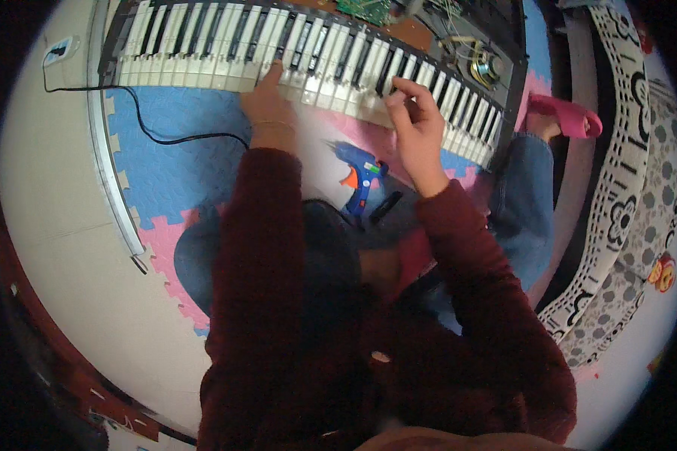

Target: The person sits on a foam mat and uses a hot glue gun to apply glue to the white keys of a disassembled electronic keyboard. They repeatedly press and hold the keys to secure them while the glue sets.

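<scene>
At upper centre, the left hand [268, 104] meets the keyboard [327, 66], its grip hidden; the right hand [419, 124] has forefinger curled toward thumb, any pinch unclear.

Left hand [267, 104] apparently on keyboard [327, 64]

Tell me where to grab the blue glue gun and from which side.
Grip the blue glue gun by its handle, coming from above on the person's side. That looks best: the handle runs back toward the person, the orange trigger is on its left, and the nose points roughly toward the left hand.
</scene>
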### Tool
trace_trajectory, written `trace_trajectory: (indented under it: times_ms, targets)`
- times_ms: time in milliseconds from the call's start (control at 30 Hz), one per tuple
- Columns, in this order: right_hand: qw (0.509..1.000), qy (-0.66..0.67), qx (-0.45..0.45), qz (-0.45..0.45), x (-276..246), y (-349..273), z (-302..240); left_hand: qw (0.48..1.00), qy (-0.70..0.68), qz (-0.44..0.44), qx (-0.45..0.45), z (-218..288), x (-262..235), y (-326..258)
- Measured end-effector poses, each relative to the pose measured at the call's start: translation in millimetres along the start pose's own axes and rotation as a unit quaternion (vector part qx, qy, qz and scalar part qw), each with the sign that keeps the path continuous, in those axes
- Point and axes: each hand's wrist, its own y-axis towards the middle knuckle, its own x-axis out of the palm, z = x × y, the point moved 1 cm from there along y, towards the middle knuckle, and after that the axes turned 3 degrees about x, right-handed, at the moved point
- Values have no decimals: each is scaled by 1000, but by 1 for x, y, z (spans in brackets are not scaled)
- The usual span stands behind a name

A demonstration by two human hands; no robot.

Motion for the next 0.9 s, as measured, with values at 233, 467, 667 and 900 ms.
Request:
trace_trajectory:
  times_ms: [233, 467, 667, 900]
  targets:
    - [994, -76, 81, -19, -34, -121, 19, 995, -59, -3, -84, -19, -17, 27]
    - [967, -241, -34, -79, -48, -159, 44, 990, 103, 24, -92, -29, -33, 55]
    - [910, -349, -174, -145, -59, -178, 45, 996, 55, 17, -73, -24, -23, 41]
    - [849, -443, -193, -212, -92, -205, 35, 997, -24, -8, -71, -19, -17, 22]
